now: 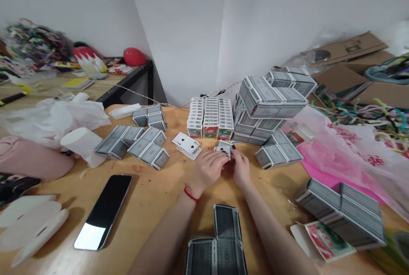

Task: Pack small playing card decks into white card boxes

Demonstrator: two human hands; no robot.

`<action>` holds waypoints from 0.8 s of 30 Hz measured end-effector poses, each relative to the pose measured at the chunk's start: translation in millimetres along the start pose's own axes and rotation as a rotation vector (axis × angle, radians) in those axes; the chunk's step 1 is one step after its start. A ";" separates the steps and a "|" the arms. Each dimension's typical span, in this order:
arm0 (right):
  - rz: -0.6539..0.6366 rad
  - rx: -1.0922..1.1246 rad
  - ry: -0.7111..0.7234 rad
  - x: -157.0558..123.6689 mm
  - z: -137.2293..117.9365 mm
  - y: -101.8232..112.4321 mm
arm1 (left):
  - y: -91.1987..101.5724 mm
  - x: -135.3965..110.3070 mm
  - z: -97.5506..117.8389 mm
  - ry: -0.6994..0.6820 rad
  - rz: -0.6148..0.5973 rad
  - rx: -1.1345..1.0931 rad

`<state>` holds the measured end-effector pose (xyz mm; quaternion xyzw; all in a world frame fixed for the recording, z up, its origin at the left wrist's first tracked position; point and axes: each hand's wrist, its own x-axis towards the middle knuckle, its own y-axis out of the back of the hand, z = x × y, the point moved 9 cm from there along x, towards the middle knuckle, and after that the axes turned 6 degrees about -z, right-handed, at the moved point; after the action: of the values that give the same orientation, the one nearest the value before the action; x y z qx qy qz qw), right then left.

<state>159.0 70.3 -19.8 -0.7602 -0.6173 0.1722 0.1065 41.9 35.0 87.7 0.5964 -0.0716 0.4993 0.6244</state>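
At the middle of the table, a small playing card (223, 149) with a spade mark is between my two hands. My left hand (208, 167), a red string on its wrist, has its fingers bent over the card's near edge. From the other side, my right hand (240, 167) pinches the card's right edge with thumb and fingers. Another grey-backed piece shows just behind it. Left of my hands lie loose playing cards (185, 142), a two of spades on top. Between my forearms stands an L-shaped block of grey-patterned cards (227, 228).
Rows of card boxes (210, 117) stand behind my hands. Grey card blocks rise in a stack (271, 100) at right, with more blocks (148, 147) at left. A phone (104, 211) lies front left, an open card box (330, 241) front right. Pink wrapping (345, 147) covers the right side.
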 end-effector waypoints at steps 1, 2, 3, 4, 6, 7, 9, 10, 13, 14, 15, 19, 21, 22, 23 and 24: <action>0.029 -0.005 0.043 1.2 -2.9 4.1 | -4.2 1.9 5.0 -0.016 -0.029 -0.029; 0.031 -0.016 0.059 2.5 -3.6 5.7 | -7.7 3.2 8.6 -0.027 -0.056 -0.054; 0.026 -0.021 0.062 3.7 -3.3 6.5 | -10.7 3.9 10.8 -0.037 -0.084 -0.081; 0.023 -0.017 0.060 4.6 -2.8 7.1 | -12.9 4.2 11.6 -0.045 -0.110 -0.108; 0.035 0.015 0.060 5.5 -2.3 9.0 | -13.3 3.4 7.7 -0.045 -0.135 -0.155; 0.054 0.042 0.069 5.7 -2.9 10.8 | -10.9 2.5 1.6 -0.022 -0.123 -0.163; 0.087 0.106 0.073 6.3 -2.6 13.6 | -2.4 -1.1 -19.1 0.084 -0.066 -0.131; 0.099 0.138 0.067 6.9 -1.6 14.5 | 4.3 -4.8 -35.4 0.194 -0.013 -0.070; 0.124 0.202 0.037 8.4 2.7 16.2 | 19.6 -23.4 -81.8 0.542 0.055 0.184; 0.123 0.206 0.026 8.6 4.1 15.8 | 19.4 -28.5 -92.0 0.612 0.019 0.259; 0.121 0.202 0.015 8.4 5.2 15.1 | 18.1 -33.0 -100.2 0.669 -0.024 0.322; 0.140 0.137 -0.013 4.4 5.8 14.1 | 7.3 -41.2 -112.1 0.745 -0.168 0.437; 0.180 0.120 -0.029 1.4 4.8 16.6 | 4.5 -40.0 -110.0 0.736 -0.193 0.456; 0.196 0.125 -0.049 0.2 5.3 17.6 | 4.4 -38.9 -108.6 0.729 -0.193 0.461; 0.208 0.137 -0.071 -0.8 6.1 18.4 | 4.9 -37.7 -107.2 0.722 -0.190 0.461; 0.216 0.152 -0.092 -1.4 7.0 19.0 | 5.7 -36.6 -106.1 0.713 -0.184 0.456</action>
<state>173.1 64.5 -33.1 -0.8033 -0.5213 0.2635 0.1161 -33.9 100.7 36.9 0.5133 0.3140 0.6194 0.5043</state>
